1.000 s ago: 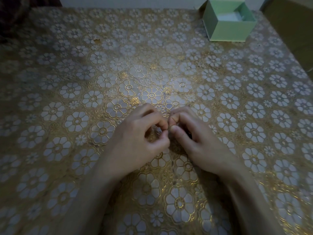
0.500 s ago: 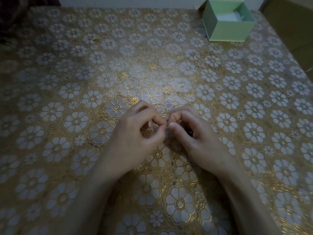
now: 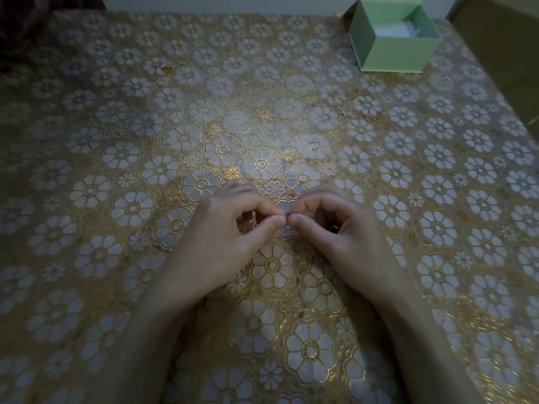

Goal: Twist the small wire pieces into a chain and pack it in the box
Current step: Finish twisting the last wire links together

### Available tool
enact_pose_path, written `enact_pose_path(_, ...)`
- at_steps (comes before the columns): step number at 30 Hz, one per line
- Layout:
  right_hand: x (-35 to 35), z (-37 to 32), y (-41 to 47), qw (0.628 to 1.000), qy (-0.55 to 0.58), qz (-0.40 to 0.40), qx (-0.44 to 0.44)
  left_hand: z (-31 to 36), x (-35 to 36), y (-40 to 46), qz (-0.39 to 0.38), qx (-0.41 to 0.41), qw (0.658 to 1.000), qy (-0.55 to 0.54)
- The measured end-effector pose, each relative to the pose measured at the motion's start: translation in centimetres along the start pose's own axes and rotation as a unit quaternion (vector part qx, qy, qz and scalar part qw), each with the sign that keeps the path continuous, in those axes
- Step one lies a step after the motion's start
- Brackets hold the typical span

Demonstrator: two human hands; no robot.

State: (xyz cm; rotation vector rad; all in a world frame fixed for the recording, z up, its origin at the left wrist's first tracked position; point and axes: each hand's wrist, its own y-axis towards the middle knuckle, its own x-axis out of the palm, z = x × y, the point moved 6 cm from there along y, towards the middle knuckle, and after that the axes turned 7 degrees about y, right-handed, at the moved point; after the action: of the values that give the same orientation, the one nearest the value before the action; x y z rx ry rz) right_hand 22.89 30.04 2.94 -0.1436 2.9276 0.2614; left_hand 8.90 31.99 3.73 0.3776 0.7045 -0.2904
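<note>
Wire piece (image 3: 286, 214) is barely visible, a tiny sliver pinched between both hands' fingertips just above the desk (image 3: 116, 141). Versus half a second ago: the knuckles have spread apart and the fingertips now meet tip to tip instead of overlapping. Left hand (image 3: 230, 228) grip: thumb and forefinger closed tight on the wire's left end. Right hand (image 3: 338, 228) grip: same pinch on the right end, other fingers curled under; a small dark bit shows inside its palm, can't tell what. Both wrists angle inward, forearms low over the floral cloth. Green box (image 3: 393, 51) sits open, well beyond the grip, far right.
</note>
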Motion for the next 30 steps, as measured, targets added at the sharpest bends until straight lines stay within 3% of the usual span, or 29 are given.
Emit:
enact_pose_path(7,0.4,0.1,-0.1,0.996,-0.086,-0.005,-0.017,0.0,0.1,0.0,-0.012,0.013,1.000,0.013)
enact_pose_path(14,0.4,0.2,0.0,0.997,-0.068,-0.003,-0.024,1.0,0.7,0.0,-0.002,0.045,0.997,0.063)
enact_pose_path(20,0.5,0.3,0.0,0.995,-0.096,-0.013,-0.022,1.8,0.0,-0.4,0.056,0.100,0.984,0.138)
enact_pose_path(26,1.1,0.0,-0.2,0.984,-0.171,-0.028,-0.045,1.9,-0.2,-0.5,0.065,0.088,0.986,0.123)
enact_pose_path(30,1.0,0.0,-0.1,0.986,-0.161,-0.013,-0.043,1.4,0.1,-0.4,0.037,0.068,0.993,0.092)
